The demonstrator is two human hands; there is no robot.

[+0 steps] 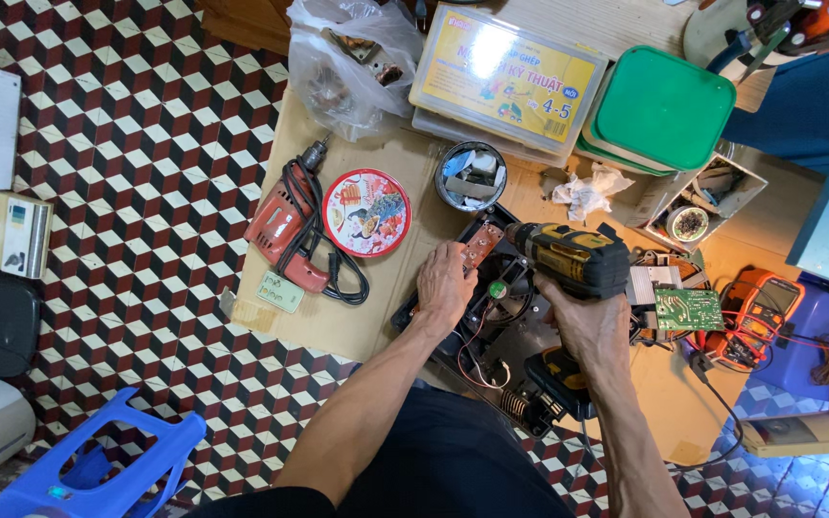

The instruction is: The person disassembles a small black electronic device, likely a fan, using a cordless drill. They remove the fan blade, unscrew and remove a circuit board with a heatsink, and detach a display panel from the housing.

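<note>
**Cordless Drill Applied to the Opened Black Housing**

We see the right hand (pixel 589 326) wrapped around the grip of a cordless drill (pixel 568 257), fingers clenched on its handle. The drill has a blocky yellow-and-black plastic body with a black battery pack (pixel 560 379) at its foot. Its nose points left, toward a copper-coloured plate (pixel 482 246).

We see the left hand (pixel 445 286) lying palm down on the opened black housing (pixel 477 331), fingers bent and pressing beside the copper plate; it grasps nothing that we can make out. The housing is a flat, dark plastic shell resting on a sheet of brown cardboard (pixel 338 317), directly in front of us. Thin red and white wires (pixel 480 357) loop inside it, and a small green round part (pixel 497 289) sits near the drill nose.

To the left lies a red corded drill (pixel 285 223) with its black cable coiled beside it, then a round printed tin lid (pixel 367 212). Above the housing stands a small round metal tin (pixel 470 176) full of loose parts. A green circuit board (pixel 687 309) lies to the right, next to an orange multimeter (pixel 760 312). A green square plastic lid (pixel 664 107) sits at the far edge. The floor (pixel 146 144) is tiled in a red, white and black cube pattern.
</note>
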